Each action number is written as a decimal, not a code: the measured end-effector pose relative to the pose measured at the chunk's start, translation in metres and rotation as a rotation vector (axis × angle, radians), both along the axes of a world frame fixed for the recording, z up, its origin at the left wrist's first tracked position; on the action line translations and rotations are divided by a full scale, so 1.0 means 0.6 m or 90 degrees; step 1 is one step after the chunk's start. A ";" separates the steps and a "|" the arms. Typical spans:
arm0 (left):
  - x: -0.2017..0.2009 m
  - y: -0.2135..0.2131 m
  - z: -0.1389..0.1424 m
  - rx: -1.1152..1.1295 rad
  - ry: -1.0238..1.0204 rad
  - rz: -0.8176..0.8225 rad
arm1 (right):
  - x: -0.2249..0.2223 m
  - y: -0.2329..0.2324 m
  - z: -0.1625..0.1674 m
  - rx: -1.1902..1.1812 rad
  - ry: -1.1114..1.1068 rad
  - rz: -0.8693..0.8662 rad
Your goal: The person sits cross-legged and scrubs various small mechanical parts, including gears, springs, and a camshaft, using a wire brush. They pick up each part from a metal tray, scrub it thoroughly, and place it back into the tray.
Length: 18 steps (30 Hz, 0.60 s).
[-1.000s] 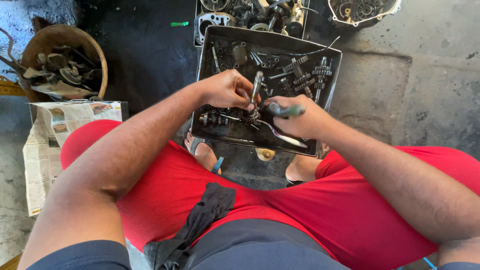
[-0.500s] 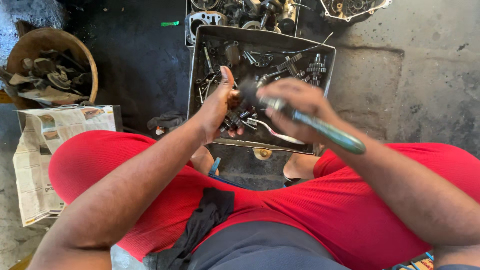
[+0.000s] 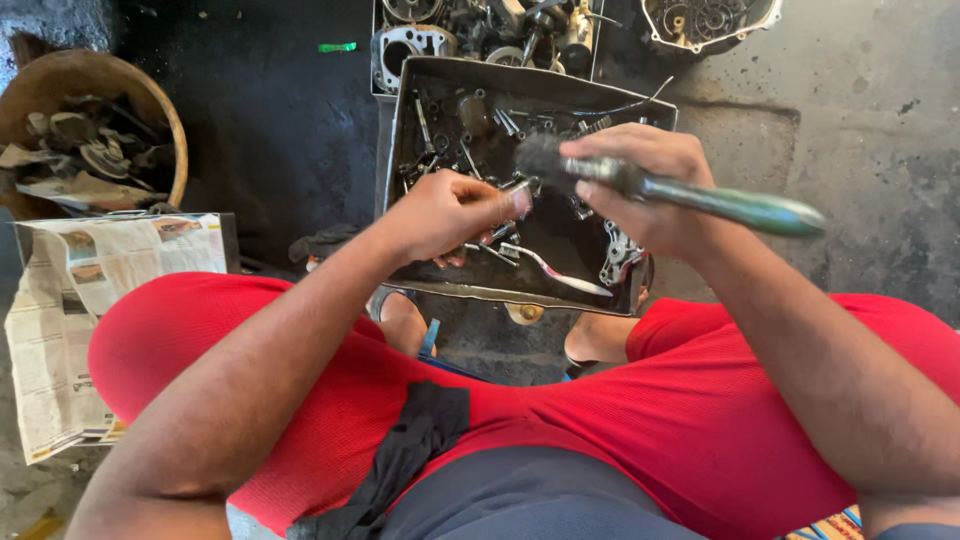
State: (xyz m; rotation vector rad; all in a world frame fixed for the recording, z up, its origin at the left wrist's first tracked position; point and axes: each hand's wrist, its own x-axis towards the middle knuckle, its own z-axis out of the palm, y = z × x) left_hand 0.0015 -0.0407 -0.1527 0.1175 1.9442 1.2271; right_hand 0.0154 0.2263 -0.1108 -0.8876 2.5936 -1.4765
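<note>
Brush: green handle, dark blurred bristles.

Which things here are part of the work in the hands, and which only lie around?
In use:
- left hand pinching a small metal part
- right hand gripping a green-handled brush
- metal tray of parts below

Lying about:
- basket of scrap
- newspaper
- black rag on the lap

A rectangular grey metal tray of small engine parts sits on the concrete floor before the knees. A round woven basket and folded newspaper lie to its left; a round engine cover behind-right.
</note>
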 end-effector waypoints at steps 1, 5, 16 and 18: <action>-0.002 -0.003 0.005 -0.026 0.108 -0.075 | 0.004 0.002 -0.004 -0.034 0.011 0.015; 0.003 -0.007 0.022 -0.103 0.400 -0.194 | 0.013 0.001 -0.026 0.007 -0.083 0.080; 0.026 0.006 0.033 -0.328 0.417 -0.255 | 0.017 -0.027 -0.032 0.104 -0.064 0.155; 0.025 0.006 0.042 -0.331 0.410 -0.246 | 0.014 -0.015 -0.051 0.167 -0.033 0.125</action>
